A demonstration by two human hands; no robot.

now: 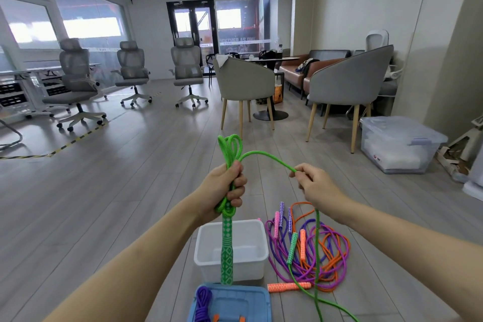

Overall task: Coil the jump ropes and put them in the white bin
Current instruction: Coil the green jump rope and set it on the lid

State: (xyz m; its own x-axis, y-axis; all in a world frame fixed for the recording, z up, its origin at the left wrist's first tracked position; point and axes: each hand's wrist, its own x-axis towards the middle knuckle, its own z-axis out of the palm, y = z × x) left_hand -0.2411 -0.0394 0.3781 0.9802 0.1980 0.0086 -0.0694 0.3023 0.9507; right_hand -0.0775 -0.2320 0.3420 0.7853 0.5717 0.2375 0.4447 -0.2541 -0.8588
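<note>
Left hand (226, 185) grips coiled green rope (230, 150); right hand (312, 182) pinches its strand; white bin (257, 248) sits on grey plank floor (130, 178) (3 office chairs (130, 70) beyond).

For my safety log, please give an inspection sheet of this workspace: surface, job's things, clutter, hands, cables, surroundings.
Surface: grey plank floor.
Job's things: white bin with no rope inside; green rope partly coiled; tangled pile of purple, pink and orange ropes right of the bin.
Clutter: blue lid with a coiled purple rope on it.
Hands: left hand grips the green coils; right hand pinches the green strand.
Cables: nothing seen.
Surroundings: office chairs, armchairs, clear lidded box.
</note>
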